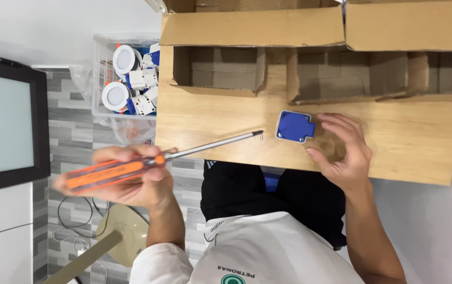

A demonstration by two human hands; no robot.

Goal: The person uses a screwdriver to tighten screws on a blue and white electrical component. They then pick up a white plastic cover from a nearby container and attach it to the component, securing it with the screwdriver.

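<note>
Left hand (131, 176) clamped on orange-handled screwdriver (147, 163), tip reaching over near table (410, 152) edge. Right hand (341, 152) loosely curled, fingertips touching blue square box (294, 126) on open wood. Far: open cardboard boxes (268, 58). Left: clear bin (100, 73) of white round lamps, partly cut off.

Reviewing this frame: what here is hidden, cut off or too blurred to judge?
- Head view: the screwdriver handle is motion-blurred in the left hand.
- The underside of the blue box faces the table; the right hand only touches its edge.
- The bin of lamps is partly cut off by the cardboard boxes.
</note>
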